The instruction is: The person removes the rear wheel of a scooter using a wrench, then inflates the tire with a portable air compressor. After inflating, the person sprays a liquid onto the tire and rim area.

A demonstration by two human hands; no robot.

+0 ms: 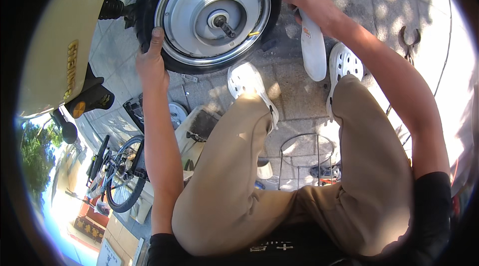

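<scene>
A hub-motor wheel [192, 9] with a black tyre, a silver disc face and a central axle stands upright at the top middle. My left hand [152, 61] grips its lower left edge, thumb on the tyre beside the rim and fingers hidden behind. Right of the wheel, my right hand [319, 10] is closed around a white and purple object [313, 49]. Its long, rounded white part hangs below the hand, and the purple part shows above the fingers. I cannot tell its exact kind. Its upper end is close to the tyre's right side.
Pincers [409, 44] lie on the paving at the right. A cream vehicle body [60, 41] fills the upper left, with a bicycle [122, 176] below it. White clogs [249, 84] are on my feet. A wire frame stand [307, 151] sits between my legs.
</scene>
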